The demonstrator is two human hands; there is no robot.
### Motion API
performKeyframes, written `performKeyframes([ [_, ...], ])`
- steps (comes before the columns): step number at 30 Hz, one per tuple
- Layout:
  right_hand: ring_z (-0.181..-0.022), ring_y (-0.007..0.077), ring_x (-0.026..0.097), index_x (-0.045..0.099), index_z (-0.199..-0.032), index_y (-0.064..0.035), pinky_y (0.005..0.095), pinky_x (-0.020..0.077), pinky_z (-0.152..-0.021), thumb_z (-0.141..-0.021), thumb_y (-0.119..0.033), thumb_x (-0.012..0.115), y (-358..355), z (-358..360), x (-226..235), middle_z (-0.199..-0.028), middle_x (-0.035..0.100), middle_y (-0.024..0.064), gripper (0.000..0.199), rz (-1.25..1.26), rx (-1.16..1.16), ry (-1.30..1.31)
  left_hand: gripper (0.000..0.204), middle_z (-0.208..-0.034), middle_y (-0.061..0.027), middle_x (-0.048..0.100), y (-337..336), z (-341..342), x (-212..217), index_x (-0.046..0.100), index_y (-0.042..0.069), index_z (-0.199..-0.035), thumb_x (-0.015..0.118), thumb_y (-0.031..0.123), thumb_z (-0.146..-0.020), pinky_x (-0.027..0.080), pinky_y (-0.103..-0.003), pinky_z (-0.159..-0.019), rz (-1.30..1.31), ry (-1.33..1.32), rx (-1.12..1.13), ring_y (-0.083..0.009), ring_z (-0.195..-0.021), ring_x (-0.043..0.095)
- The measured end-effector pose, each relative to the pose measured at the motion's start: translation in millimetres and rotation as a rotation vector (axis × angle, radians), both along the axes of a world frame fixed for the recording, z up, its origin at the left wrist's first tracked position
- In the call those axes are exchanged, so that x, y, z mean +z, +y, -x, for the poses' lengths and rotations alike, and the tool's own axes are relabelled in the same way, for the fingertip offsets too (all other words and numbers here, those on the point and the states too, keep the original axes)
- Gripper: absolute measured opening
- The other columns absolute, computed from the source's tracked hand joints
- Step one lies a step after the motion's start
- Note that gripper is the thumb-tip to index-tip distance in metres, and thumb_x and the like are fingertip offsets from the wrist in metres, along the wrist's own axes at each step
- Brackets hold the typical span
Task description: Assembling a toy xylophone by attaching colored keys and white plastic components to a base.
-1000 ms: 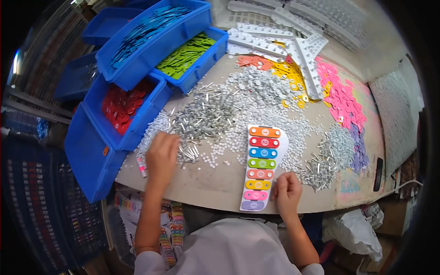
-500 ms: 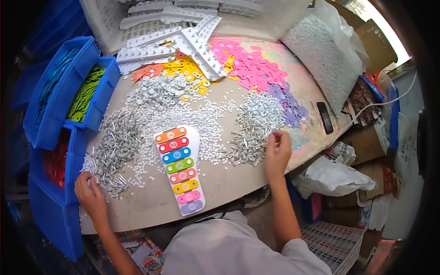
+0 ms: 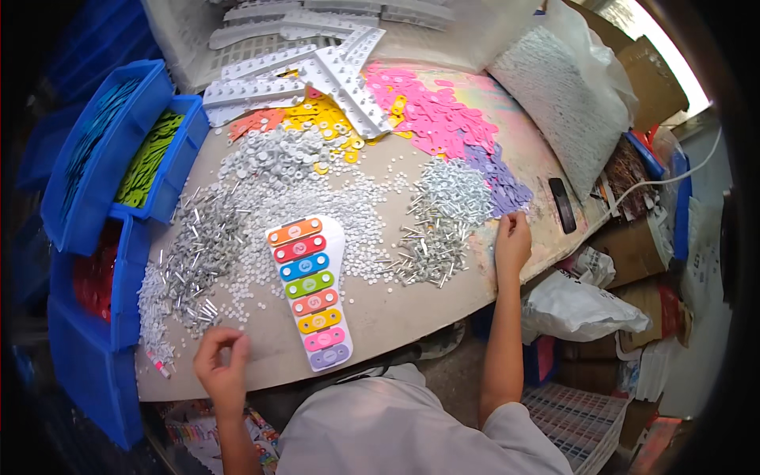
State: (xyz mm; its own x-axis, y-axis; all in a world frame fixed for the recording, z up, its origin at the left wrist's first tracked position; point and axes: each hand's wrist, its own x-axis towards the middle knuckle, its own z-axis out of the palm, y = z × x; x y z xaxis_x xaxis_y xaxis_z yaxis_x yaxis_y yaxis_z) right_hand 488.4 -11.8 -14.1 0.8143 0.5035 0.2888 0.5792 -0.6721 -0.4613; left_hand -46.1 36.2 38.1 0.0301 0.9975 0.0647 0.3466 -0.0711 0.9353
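While the xylophone (image 3: pixel 311 294) lies on the desk (image 3: pixel 416 324) between the two hands, the left hand (image 3: pixel 222 366) hangs just left of its lower end and the right hand (image 3: pixel 513 236) is well off to its right, level with its upper end. Both are apart from it and from each other.

Eight coloured bars run down the xylophone. White caps show on its upper ones; the small marks on the lowest three are too fine to read.

Right of the xylophone, a heap of pins (image 3: pixel 431 257) lies between it and the right hand, whose fingertips meet at the edge of the purple pieces (image 3: pixel 497 182); whether they pinch one cannot be told. On the left hand, thumb and forefinger stand a little apart, and anything small between them would be hard to make out.

Above the xylophone, white rails (image 3: pixel 344 91) hide part of the yellow pieces (image 3: pixel 315 113). To its left, red pieces (image 3: pixel 96 277) sit in shadow in a bin (image 3: pixel 129 273), and a pink-ended tube (image 3: pixel 158 362) is partly lost among the caps.

Below and left of the xylophone, the left forearm is cut off by the lower edge; to its lower right, the right forearm rises nearly upright from a sleeve, wrist bent slightly.
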Motion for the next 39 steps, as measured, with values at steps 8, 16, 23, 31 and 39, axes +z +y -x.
performKeyframes([
  [8,-0.093,0.0191,0.063,0.062,-0.105,0.0021,0.0344,0.0518,-0.086,-0.104,-0.007,0.061,-14,89,19,-0.103,0.067,0.0099,0.009,-0.498,0.253,0.125,0.014,-0.092,-0.0082,0.074,-1,-36,-10,0.073,-0.004,-0.108,0.072,0.003,-0.097,0.056,-0.025,-0.068,0.6,-0.568,-0.257,-0.0116,-0.079,0.069],
  [16,-0.094,0.0321,0.067,0.067,-0.098,-0.0006,0.0414,0.054,-0.084,-0.081,0.008,0.077,4,234,52,-0.099,0.071,0.0128,0.021,-0.356,1.089,0.229,0.016,-0.093,-0.0097,0.076,9,-51,-16,0.073,-0.005,-0.112,0.07,0.004,-0.099,0.056,-0.024,-0.068,0.659,-0.598,-0.339,-0.0127,-0.082,0.072],
  [23,-0.095,0.0312,0.067,0.069,-0.097,-0.0009,0.042,0.0541,-0.084,-0.078,0.005,0.079,10,239,49,-0.102,0.071,0.011,0.023,-0.248,1.241,0.222,0.02,-0.09,-0.0065,0.074,16,-58,-18,0.07,-0.003,-0.116,0.072,0.007,-0.1,0.052,-0.022,-0.066,0.676,-0.519,-0.376,-0.0091,-0.077,0.067],
  [31,-0.086,0.0237,0.066,0.067,-0.098,-0.0017,0.035,0.0542,-0.074,-0.084,-0.003,0.081,2,247,52,-0.101,0.069,0.0108,0.02,-0.194,1.197,0.322,0.061,-0.083,-0.0056,0.074,20,-62,-18,0.033,-0.003,-0.148,0.071,0.011,-0.102,0.05,-0.022,-0.073,0.616,-0.146,-0.49,-0.0054,-0.076,0.065],
  [39,-0.055,0.0031,0.054,0.058,-0.093,-0.0036,0.0231,0.0367,-0.048,-0.099,-0.023,0.077,10,238,43,-0.064,0.061,-0.0016,0.028,0.141,0.759,1.2,0.066,-0.095,-0.0143,0.078,28,-62,-24,0.03,-0.003,-0.151,0.071,0.011,-0.102,0.053,-0.024,-0.079,0.705,-0.281,-0.515,-0.0112,-0.089,0.072],
])
